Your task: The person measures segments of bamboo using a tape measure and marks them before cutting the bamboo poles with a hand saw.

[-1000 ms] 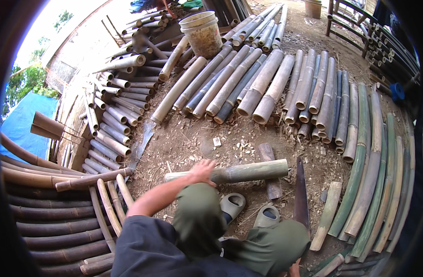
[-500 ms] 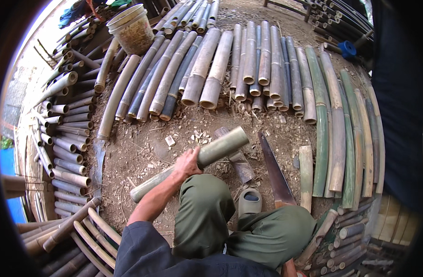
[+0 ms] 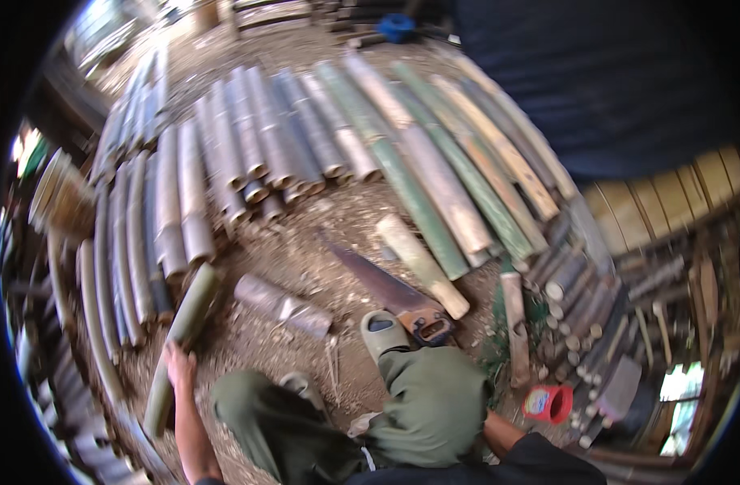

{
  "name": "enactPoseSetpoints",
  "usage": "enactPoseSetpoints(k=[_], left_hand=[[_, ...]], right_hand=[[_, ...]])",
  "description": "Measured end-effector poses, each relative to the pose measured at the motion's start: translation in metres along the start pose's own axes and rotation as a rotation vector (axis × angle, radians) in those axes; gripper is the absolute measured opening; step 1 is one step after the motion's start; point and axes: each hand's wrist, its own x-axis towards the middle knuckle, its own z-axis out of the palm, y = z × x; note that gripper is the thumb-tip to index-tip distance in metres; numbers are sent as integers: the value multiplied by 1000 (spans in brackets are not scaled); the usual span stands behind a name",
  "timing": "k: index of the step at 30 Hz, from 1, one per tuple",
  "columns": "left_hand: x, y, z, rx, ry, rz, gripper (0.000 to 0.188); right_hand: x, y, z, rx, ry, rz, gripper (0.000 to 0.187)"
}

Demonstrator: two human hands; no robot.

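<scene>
A greenish bamboo section (image 3: 194, 303) slants along the left side, close to the ground. My left hand (image 3: 178, 364) grips it around its middle, fingers wrapped over the far side. Of my right arm only a bit of forearm (image 3: 502, 432) shows beside my knee; the hand is hidden. A handsaw (image 3: 378, 279) with a wooden handle lies on the dirt just beyond my right shoe. Left of the saw rests a short brownish bamboo piece (image 3: 283, 305), and to its right a pale one (image 3: 422, 267).
Long bamboo poles (image 3: 435, 178) lie in rows across the far side. A dirty bucket (image 3: 61, 198) stands at the left. On the right are a red container (image 3: 548, 402), stacked bamboo ends (image 3: 560, 311) and a slatted bamboo surface (image 3: 669, 194). A dark cloth (image 3: 580, 81) hangs upper right.
The view has swung to the right, bringing the saw's handle and the red container into sight. My left hand, still around the bamboo section, is now farther left, and the section stands steeper in the picture.
</scene>
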Motion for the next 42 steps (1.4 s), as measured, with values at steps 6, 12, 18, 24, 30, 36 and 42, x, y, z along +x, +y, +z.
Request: enactPoseSetpoints(k=[6,12,18,24,30,36,42], left_hand=[[27,56,-29,-10,-240,65,71],[63,161,-65,-37,-381,371,58],[46,388,-95,145,-424,896,55],[-28,644,6,-160,-259,1213,53],[-68,695,67,-260,-1,1086,26],[-86,719,69,-354,22,1231,24],[-59,714,67,-301,-6,1228,27]], right_hand=[[71,26,-149,80,573,68,55],[184,156,-285,-185,829,393,58],[316,173,-355,-193,776,771,55],[408,238,-408,367,771,656,66],[457,256,-426,688,807,599,62],[444,301,-432,1113,1020,449,52],[439,128,-435,1257,1078,-7,60]])
